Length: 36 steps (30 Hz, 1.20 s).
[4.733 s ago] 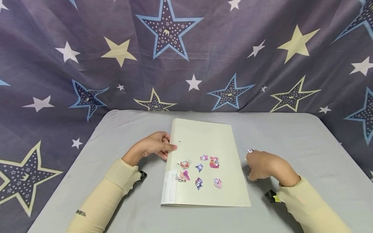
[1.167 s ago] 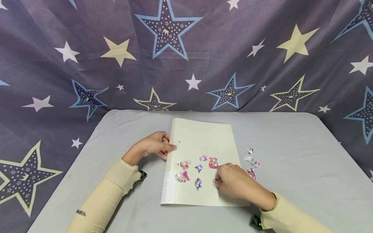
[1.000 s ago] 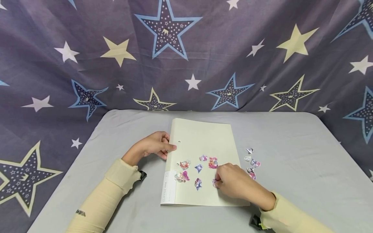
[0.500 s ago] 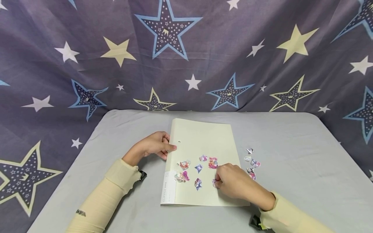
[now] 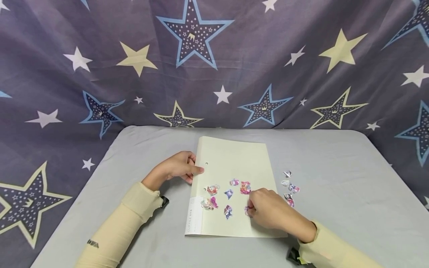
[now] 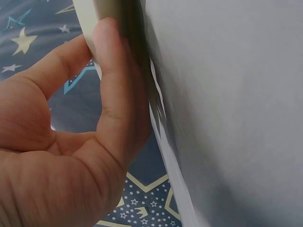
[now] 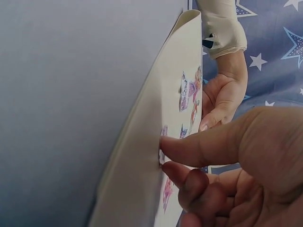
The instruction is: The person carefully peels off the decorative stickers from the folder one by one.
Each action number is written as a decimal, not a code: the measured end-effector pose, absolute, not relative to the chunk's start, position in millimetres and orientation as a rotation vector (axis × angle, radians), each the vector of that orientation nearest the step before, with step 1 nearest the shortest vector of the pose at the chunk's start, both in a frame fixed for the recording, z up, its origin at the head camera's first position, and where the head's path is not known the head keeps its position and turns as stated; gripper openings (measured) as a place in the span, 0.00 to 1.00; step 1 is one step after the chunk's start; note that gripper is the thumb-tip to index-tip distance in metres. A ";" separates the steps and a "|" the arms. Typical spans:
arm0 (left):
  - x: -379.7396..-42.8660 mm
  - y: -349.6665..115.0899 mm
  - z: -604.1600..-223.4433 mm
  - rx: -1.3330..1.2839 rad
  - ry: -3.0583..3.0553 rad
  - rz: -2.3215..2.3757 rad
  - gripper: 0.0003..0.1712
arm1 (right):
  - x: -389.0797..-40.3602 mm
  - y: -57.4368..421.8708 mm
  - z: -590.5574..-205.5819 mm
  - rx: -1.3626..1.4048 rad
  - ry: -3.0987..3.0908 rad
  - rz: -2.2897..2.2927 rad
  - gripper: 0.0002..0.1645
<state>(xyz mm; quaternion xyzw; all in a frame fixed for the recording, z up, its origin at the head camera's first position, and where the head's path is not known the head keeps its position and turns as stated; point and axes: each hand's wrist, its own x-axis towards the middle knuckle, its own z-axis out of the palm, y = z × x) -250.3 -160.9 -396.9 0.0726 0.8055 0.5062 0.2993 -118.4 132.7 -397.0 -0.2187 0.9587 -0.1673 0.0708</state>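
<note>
A cream clip file (image 5: 236, 156) lies on the grey-covered table, several small shiny stickers on its cover. My left hand (image 5: 177, 165) grips its spine edge, thumb on the cover and fingers at the side; the left wrist view shows the thumb (image 6: 110, 52) against the spine. My right hand (image 5: 269, 208) is over the lower right of the cover, its thumb and fingertips pinching a purple-pink sticker (image 5: 246, 210), mostly hidden from the head view. Close by are a pink square sticker (image 5: 245, 187) and a purple sticker (image 5: 228, 211).
Several loose stickers (image 5: 294, 188) lie on the grey cloth (image 5: 352, 186) right of the file. A white label (image 5: 193, 216) runs along the file's lower spine. Behind the table hangs a dark star-patterned curtain (image 5: 221, 74).
From beside the loose stickers at the right, my right hand has come left onto the file's lower right sticker, and has stayed there over the last second. My left hand keeps its hold.
</note>
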 end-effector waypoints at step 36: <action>-250.4 -161.1 -402.0 0.181 2.153 1.344 0.27 | -119.0 133.7 -397.9 -0.685 2.841 -0.519 0.09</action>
